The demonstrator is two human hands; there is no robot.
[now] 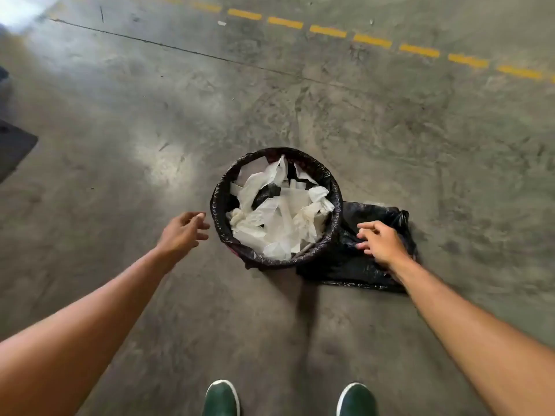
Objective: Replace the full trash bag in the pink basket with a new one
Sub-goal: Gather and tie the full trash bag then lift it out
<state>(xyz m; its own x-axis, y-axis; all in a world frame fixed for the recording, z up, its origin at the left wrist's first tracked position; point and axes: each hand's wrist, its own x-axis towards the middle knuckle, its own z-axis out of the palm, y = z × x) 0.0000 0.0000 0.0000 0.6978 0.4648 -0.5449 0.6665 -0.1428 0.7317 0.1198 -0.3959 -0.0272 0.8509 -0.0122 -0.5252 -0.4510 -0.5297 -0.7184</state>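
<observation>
A worn concrete floor (150, 295) fills the view, and the basket (237, 251) stands on it ahead of the person's shoes (221, 397). Nothing is done yet: the full bag (216, 202) lines the basket, white paper (279, 211) heaped inside. The left hand (183, 232) hovers open just left of the rim, holding nothing. The right hand (381, 243), fingers spread, hovers over or rests on the new bag (345, 265) lying flat right of the basket.
</observation>
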